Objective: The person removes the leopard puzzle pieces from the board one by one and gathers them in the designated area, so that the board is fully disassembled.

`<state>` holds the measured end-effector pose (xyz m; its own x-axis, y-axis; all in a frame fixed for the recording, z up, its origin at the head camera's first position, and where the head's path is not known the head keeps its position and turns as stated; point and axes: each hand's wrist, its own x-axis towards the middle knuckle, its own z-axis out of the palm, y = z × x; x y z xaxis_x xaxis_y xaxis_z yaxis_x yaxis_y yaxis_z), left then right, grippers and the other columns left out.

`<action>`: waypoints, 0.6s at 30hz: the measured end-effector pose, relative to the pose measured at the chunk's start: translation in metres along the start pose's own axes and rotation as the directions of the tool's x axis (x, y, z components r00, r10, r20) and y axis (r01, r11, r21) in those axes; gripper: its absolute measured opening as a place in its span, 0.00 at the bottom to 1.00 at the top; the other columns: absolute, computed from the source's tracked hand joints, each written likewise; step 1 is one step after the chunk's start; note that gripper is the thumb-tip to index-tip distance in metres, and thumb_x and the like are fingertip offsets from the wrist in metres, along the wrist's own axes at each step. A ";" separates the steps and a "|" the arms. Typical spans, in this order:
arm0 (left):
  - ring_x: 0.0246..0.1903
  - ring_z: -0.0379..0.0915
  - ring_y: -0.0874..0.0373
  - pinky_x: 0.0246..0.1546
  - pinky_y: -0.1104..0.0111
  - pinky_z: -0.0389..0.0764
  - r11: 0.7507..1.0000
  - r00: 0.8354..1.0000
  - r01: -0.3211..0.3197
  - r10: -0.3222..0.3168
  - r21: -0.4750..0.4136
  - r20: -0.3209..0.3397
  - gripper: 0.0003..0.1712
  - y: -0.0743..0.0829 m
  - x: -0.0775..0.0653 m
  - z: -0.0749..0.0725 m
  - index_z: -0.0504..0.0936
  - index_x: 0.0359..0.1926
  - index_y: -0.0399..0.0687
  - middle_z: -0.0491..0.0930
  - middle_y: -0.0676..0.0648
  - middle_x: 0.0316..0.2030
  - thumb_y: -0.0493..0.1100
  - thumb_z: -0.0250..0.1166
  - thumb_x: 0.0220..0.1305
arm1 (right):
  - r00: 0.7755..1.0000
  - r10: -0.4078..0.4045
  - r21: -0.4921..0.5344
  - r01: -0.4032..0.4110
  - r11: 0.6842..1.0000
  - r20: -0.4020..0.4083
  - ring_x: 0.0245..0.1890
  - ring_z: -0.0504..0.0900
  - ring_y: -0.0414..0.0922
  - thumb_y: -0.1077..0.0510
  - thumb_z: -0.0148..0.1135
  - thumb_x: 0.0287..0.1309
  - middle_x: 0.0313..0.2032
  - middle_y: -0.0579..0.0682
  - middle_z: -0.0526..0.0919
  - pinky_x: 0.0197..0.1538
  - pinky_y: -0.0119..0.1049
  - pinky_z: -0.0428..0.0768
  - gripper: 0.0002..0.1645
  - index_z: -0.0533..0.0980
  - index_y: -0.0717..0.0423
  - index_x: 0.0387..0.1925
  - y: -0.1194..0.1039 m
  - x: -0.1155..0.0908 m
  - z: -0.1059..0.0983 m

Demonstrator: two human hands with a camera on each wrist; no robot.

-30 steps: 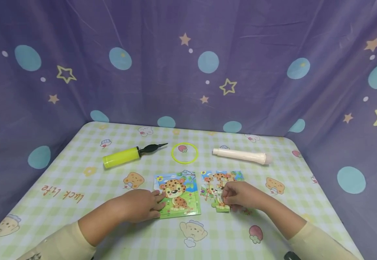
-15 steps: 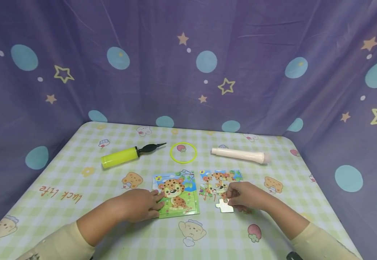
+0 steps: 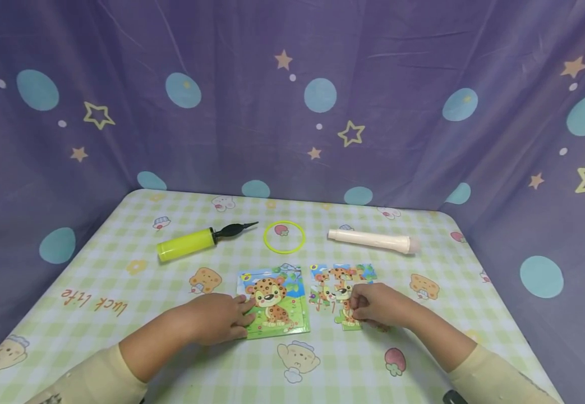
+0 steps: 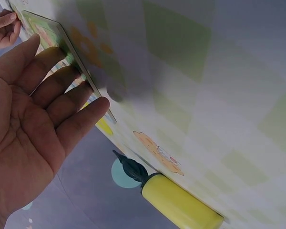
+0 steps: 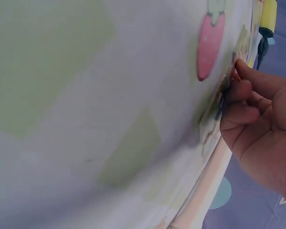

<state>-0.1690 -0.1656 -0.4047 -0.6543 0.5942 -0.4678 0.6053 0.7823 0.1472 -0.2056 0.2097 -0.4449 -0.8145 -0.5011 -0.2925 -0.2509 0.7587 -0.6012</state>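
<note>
A square leopard picture board (image 3: 279, 308) lies at the middle of the table in the head view. My left hand (image 3: 216, 320) rests its straight fingers on the board's left edge; the left wrist view shows the palm and spread fingers (image 4: 69, 98). To the right lie several leopard jigsaw puzzle pieces (image 3: 340, 274), partly fitted together. At their lower side my right hand (image 3: 383, 304) pinches a jigsaw puzzle piece (image 3: 350, 324) with green grass and leopard feet on it. Its fingers hide part of that piece and other pieces beneath the hand.
Behind the board lie a yellow balloon pump (image 3: 188, 244) with a black nozzle and a thin yellow ring (image 3: 284, 252). A pale pink stick-like tube (image 3: 373, 240) lies at the back right. A checked cloth (image 3: 171, 365) covers the table, with a purple curtain (image 3: 252, 140) behind.
The piece at my right hand looked white half a second ago and shows its printed picture now. It sits slightly further right than a second ago. My left hand stays on the board.
</note>
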 end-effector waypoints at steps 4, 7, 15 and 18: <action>0.67 0.67 0.50 0.66 0.55 0.68 0.997 0.997 -0.046 0.041 -0.068 -0.073 0.21 -0.008 0.003 -0.003 0.79 0.62 0.60 0.69 0.52 0.68 0.56 0.55 0.72 | 0.999 -0.029 -0.066 0.027 0.997 -0.030 0.24 0.74 0.38 0.50 0.64 0.64 0.26 0.40 0.79 0.29 0.34 0.75 0.05 0.75 0.43 0.34 -0.008 0.009 -0.004; 0.53 0.80 0.56 0.58 0.59 0.76 0.988 0.982 -0.119 0.103 -0.100 -0.158 0.13 -0.016 0.007 -0.005 0.88 0.45 0.59 0.76 0.51 0.62 0.53 0.57 0.72 | 0.996 -0.074 -0.072 0.071 0.995 -0.044 0.24 0.74 0.38 0.49 0.62 0.66 0.26 0.40 0.79 0.29 0.35 0.75 0.05 0.75 0.42 0.34 -0.021 0.019 -0.004; 0.30 0.76 0.68 0.37 0.69 0.77 0.973 0.933 -0.200 0.153 -0.118 -0.325 0.10 -0.024 0.013 -0.006 0.83 0.30 0.56 0.83 0.59 0.33 0.45 0.61 0.70 | 0.987 -0.158 -0.060 0.156 0.986 -0.033 0.24 0.75 0.39 0.46 0.60 0.67 0.29 0.40 0.82 0.29 0.36 0.75 0.06 0.75 0.37 0.33 -0.063 0.045 0.008; 0.48 0.80 0.57 0.48 0.61 0.79 0.985 0.946 -0.081 0.027 -0.154 -0.323 0.17 -0.023 0.011 -0.006 0.83 0.49 0.49 0.83 0.52 0.50 0.54 0.65 0.66 | 0.981 -0.193 -0.050 0.192 0.980 -0.018 0.24 0.76 0.39 0.46 0.61 0.67 0.30 0.39 0.82 0.28 0.35 0.75 0.04 0.75 0.37 0.35 -0.078 0.055 0.016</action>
<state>-0.1928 -0.1754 -0.4079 -0.7488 0.6439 -0.1569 0.5793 0.7510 0.3170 -0.2225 0.1164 -0.4255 -0.7599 -0.6308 -0.1571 -0.4288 0.6681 -0.6081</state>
